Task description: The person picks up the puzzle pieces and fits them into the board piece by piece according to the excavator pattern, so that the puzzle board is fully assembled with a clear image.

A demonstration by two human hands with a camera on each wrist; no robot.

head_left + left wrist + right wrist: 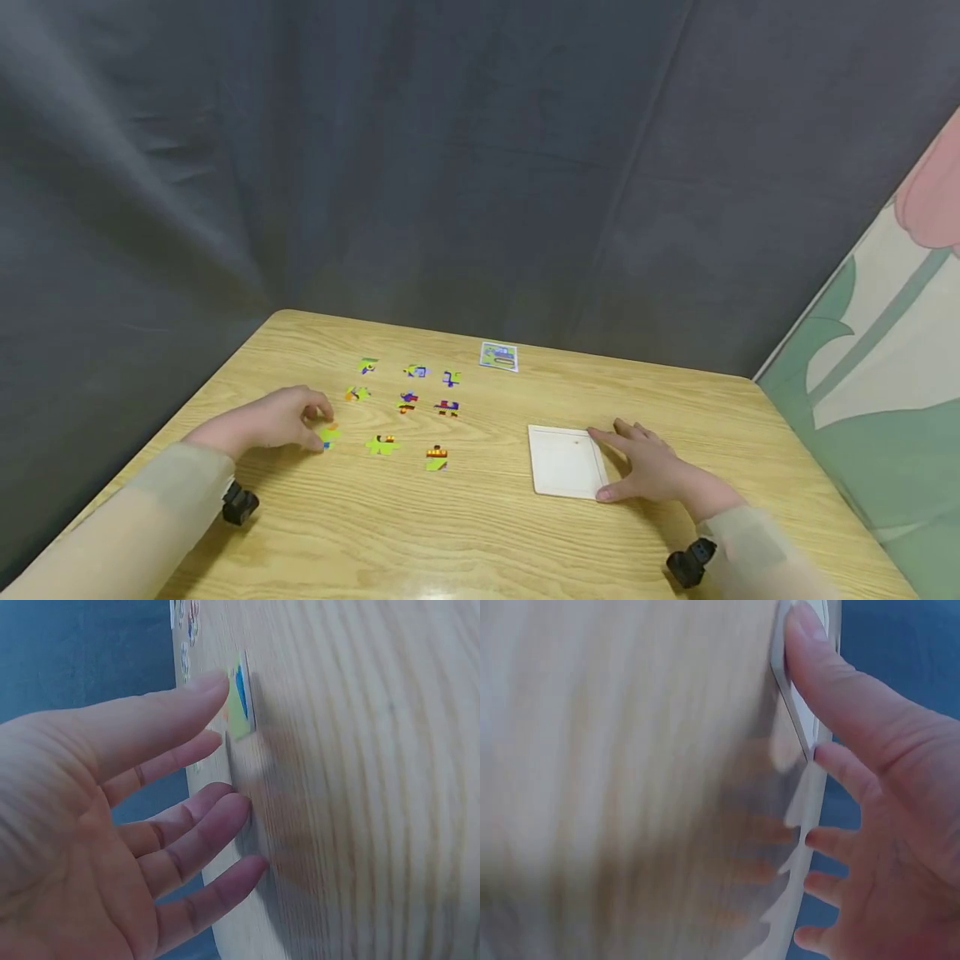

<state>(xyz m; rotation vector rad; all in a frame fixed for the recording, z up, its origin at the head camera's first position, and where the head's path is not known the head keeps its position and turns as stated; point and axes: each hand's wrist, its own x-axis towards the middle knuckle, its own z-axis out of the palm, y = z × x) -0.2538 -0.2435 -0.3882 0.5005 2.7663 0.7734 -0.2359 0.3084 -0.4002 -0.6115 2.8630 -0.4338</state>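
Puzzle piece (329,433) | between thumb and index of my left hand (277,419), the nearer | fingers narrowly parted; whether pinching, I can't tell

The left hand (288,417) partly hides a puzzle piece (331,434), the hold of its fingertips unclear. Prints on the other pieces (383,447) and the far card (498,357) are too small to read. The near side of the table (487,542) and both sleeves (135,517) run past the head view's bottom edge; a pink flower (933,192) is cut off at right. In the right wrist view, the wood blurs and the top edge crops the white tray (566,460), its rim partly under the right hand (904,802)
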